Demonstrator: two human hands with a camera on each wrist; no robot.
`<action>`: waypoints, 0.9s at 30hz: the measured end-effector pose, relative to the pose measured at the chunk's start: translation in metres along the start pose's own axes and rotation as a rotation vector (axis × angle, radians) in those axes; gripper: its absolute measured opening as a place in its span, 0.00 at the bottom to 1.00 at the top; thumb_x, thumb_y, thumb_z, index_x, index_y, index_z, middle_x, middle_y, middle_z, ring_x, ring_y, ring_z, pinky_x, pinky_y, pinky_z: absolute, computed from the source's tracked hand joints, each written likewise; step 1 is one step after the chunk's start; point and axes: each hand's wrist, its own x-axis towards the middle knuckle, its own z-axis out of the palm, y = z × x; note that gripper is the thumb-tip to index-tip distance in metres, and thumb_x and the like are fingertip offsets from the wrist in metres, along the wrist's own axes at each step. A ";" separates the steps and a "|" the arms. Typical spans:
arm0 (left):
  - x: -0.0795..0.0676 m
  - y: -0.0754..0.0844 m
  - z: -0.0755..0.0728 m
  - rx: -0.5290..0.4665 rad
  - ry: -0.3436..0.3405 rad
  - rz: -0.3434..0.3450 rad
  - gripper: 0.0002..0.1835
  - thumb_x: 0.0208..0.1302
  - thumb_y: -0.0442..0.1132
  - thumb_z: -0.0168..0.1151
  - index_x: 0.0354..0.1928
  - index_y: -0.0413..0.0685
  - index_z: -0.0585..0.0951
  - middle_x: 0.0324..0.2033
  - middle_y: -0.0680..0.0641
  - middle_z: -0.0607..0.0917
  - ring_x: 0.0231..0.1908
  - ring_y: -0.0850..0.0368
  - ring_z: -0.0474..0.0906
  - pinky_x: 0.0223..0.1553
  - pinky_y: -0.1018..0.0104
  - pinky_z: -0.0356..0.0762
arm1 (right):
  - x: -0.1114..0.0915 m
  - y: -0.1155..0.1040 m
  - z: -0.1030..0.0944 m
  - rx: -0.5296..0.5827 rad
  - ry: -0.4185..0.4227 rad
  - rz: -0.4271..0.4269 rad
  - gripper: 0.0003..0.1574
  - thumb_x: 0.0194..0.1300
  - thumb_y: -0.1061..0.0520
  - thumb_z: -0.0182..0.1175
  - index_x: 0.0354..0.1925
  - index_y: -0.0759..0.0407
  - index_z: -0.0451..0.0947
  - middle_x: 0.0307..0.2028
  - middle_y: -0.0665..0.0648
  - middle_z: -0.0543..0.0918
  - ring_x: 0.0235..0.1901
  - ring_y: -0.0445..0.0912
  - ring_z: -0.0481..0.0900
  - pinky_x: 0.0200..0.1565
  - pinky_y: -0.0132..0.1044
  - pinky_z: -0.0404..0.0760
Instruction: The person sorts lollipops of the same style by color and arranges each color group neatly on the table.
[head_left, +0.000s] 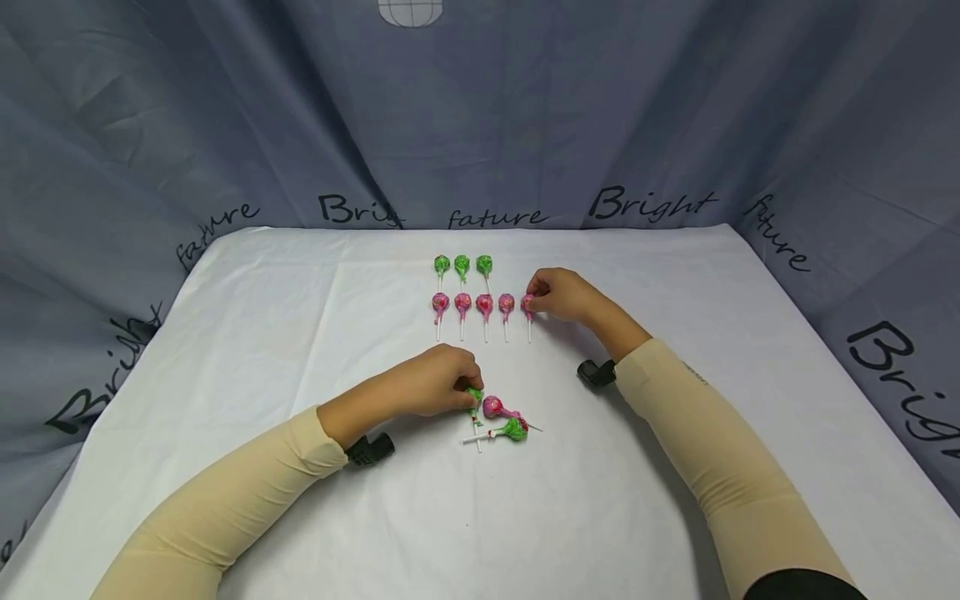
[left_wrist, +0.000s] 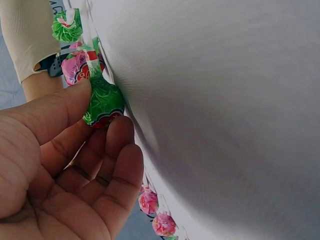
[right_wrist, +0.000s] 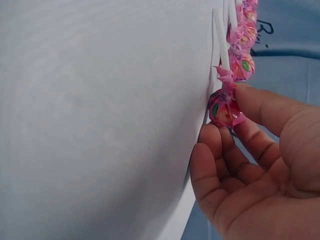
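In the head view my right hand (head_left: 567, 297) pinches a pink lollipop (right_wrist: 223, 111) between thumb and fingers at the right end of a row. Its white stick points toward me. My left hand (head_left: 438, 379), lower down, grips the wrapped head of a green lollipop (left_wrist: 105, 101). Beside that hand lie a loose pink lollipop (head_left: 492, 407) and another green lollipop (head_left: 515, 429), crossing each other. Several pink lollipops, among them a middle one (head_left: 484, 304), form the row. Behind them stand three green lollipop heads in line, with a green lollipop (head_left: 462, 264) in the middle.
A white cloth (head_left: 300, 292) covers the table. Grey-blue curtains (head_left: 480, 125) with black lettering hang behind and at both sides. Black devices are strapped under both wrists, one a wrist camera (head_left: 371, 450) by the left sleeve.
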 end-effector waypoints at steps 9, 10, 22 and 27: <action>0.001 0.000 0.001 0.005 0.000 -0.004 0.04 0.62 0.35 0.70 0.38 0.44 0.86 0.29 0.56 0.79 0.29 0.64 0.71 0.34 0.71 0.72 | 0.002 0.002 0.002 0.024 -0.031 0.001 0.14 0.67 0.57 0.64 0.48 0.61 0.74 0.40 0.58 0.75 0.40 0.51 0.71 0.42 0.41 0.71; 0.001 0.000 0.001 0.004 -0.001 -0.004 0.04 0.62 0.35 0.70 0.38 0.44 0.86 0.29 0.56 0.79 0.29 0.64 0.71 0.34 0.71 0.72 | 0.002 0.002 0.002 0.021 -0.031 0.000 0.14 0.68 0.57 0.64 0.48 0.61 0.75 0.40 0.58 0.75 0.40 0.51 0.71 0.42 0.41 0.71; 0.001 0.001 0.000 0.024 0.004 0.009 0.04 0.62 0.34 0.70 0.37 0.43 0.87 0.29 0.56 0.79 0.29 0.64 0.70 0.34 0.72 0.71 | 0.001 0.000 0.002 0.009 -0.021 -0.038 0.11 0.68 0.58 0.63 0.47 0.61 0.77 0.42 0.59 0.77 0.40 0.51 0.72 0.42 0.41 0.73; 0.001 0.001 -0.001 0.020 0.005 0.015 0.03 0.61 0.34 0.70 0.37 0.43 0.87 0.29 0.55 0.79 0.29 0.65 0.70 0.34 0.72 0.71 | 0.001 0.000 0.002 0.011 -0.019 -0.042 0.12 0.68 0.58 0.63 0.47 0.62 0.77 0.42 0.59 0.77 0.41 0.51 0.72 0.42 0.41 0.73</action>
